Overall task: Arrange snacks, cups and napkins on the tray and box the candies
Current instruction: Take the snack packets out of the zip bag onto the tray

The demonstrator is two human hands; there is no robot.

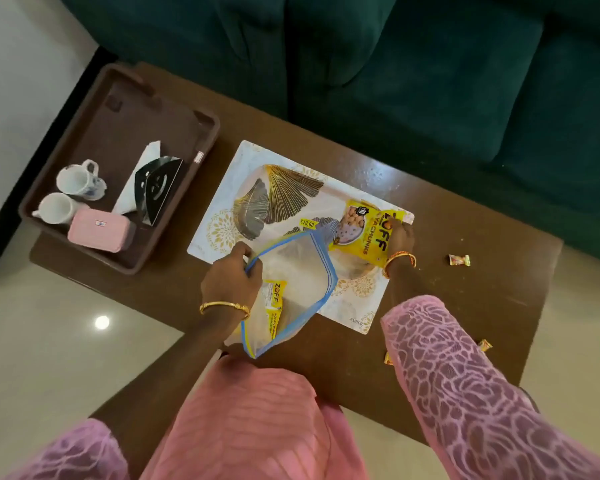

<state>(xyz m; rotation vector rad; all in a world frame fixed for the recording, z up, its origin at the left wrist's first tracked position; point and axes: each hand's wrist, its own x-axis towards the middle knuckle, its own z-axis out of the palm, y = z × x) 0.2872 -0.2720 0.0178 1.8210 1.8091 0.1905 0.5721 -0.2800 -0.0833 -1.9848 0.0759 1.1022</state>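
Brown tray (84, 140) holds cups (68, 195), napkins (142, 168), pink box (99, 230); left fingers (246, 252) pinch the bag (291, 282), right fingers (397, 228) clamp a snack packet (364, 233); candies (459, 260) lie loose beyond them on the desk (465, 209).

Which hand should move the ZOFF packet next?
Right. The right hand already grips the yellow packet on the placemat; the left hand is busy holding the zip bag mouth open.
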